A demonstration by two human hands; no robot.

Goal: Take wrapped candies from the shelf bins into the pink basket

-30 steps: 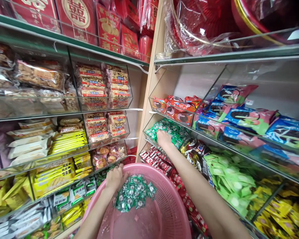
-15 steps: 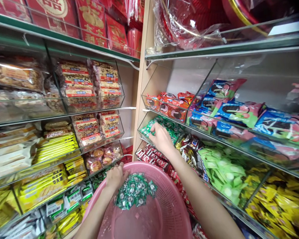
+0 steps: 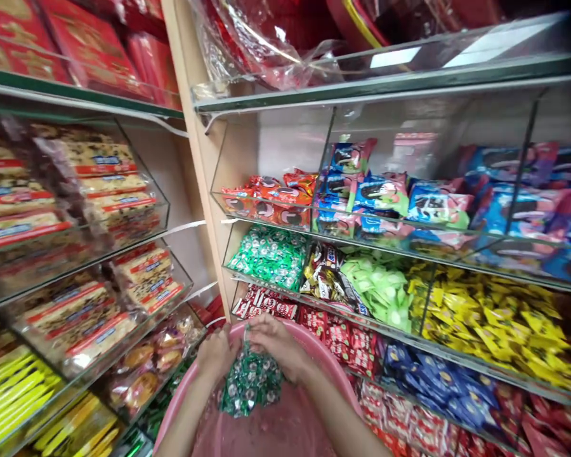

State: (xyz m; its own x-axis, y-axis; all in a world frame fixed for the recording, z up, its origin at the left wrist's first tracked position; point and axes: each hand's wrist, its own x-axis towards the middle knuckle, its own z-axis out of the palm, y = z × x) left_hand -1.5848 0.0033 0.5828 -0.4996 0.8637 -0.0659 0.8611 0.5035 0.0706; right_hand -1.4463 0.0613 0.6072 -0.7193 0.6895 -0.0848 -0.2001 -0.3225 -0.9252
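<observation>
A pink plastic basket (image 3: pixel 335 374) sits low in front of me, with a heap of green-wrapped candies (image 3: pixel 250 381) against its far side. My left hand (image 3: pixel 216 352) is closed over the basket's far left rim. Inside the far rim, just above the heap, is my right hand (image 3: pixel 280 349). Its fingers are curled, and a small green-wrapped piece shows at the fingertips, slightly blurred. Beyond the basket, a clear shelf bin holds more green candies (image 3: pixel 269 257) of the same look.
Red-wrapped sweets (image 3: pixel 266 301) fill the bin just behind the basket. To the right are light green packets (image 3: pixel 380 285), yellow packets (image 3: pixel 495 317) and blue packets (image 3: pixel 440 381). A wooden post (image 3: pixel 197 146) divides the shelves, with packed nougat bars (image 3: pixel 118 184) on the left.
My right hand has moved from the green candy bin down to the basket. The left hand stays on the rim. The view has turned to the right.
</observation>
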